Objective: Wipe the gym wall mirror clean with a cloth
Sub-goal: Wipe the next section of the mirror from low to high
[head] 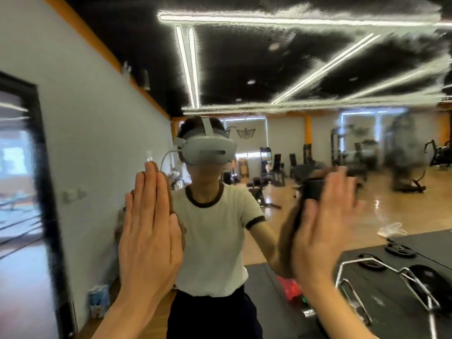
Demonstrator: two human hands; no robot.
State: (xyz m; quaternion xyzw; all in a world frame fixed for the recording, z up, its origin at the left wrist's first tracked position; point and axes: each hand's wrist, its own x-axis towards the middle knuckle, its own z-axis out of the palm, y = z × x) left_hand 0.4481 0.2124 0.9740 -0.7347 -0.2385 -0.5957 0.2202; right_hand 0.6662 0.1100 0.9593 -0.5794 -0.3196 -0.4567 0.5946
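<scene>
2 hands are raised flat against the mirror (281,155), which fills the view ahead and reflects the gym. The left hand (149,231) stands upright with its fingers straight and held together, palm toward the glass, gripping nothing. The right hand (325,216) is blurred, its fingers spread and fairly straight, tilted to the right. At its palm a dark cloth (311,189) shows, apparently pressed between palm and glass; the blur does not let me tell whether any finger curls round it. The cloth therefore lies under the right hand, not the left, so the right hand looks like the wiping one. The glass's upper part looks streaked and hazy, well above both sets of fingertips, so the next strokes probably go upward.
</scene>
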